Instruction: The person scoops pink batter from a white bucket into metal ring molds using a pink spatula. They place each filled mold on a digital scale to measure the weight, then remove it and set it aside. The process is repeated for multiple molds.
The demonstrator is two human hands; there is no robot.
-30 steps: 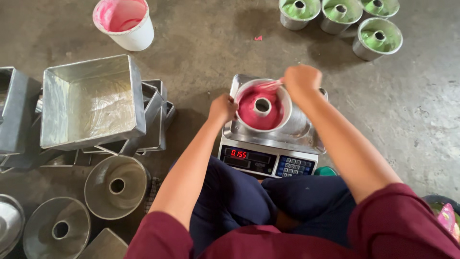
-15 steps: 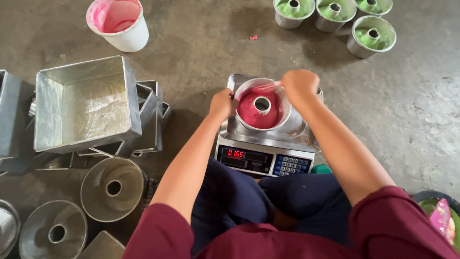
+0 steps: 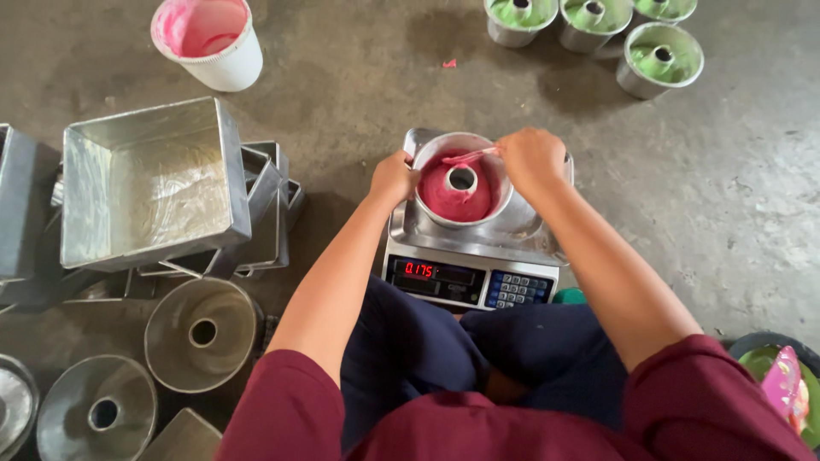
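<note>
A round metal tube pan (image 3: 461,189) with pink-red batter stands on the steel platform of a digital scale (image 3: 474,271) on the floor in front of me. My left hand (image 3: 393,177) grips the pan's left rim. My right hand (image 3: 531,158) is at the pan's upper right, closed on a pink-smeared spatula (image 3: 468,155) whose blade lies across the batter near the centre tube. My crossed legs in dark trousers sit just below the scale.
A white bucket (image 3: 211,38) coated with pink batter stands at the top left. Square metal tins (image 3: 149,183) are stacked at the left, with empty tube pans (image 3: 202,333) below them. Three tube pans of green batter (image 3: 659,58) sit at the top right.
The spatula is back over the batter, my right hand drawing it across the pan. The scale's red reading has changed. My left hand has stayed on the rim.
</note>
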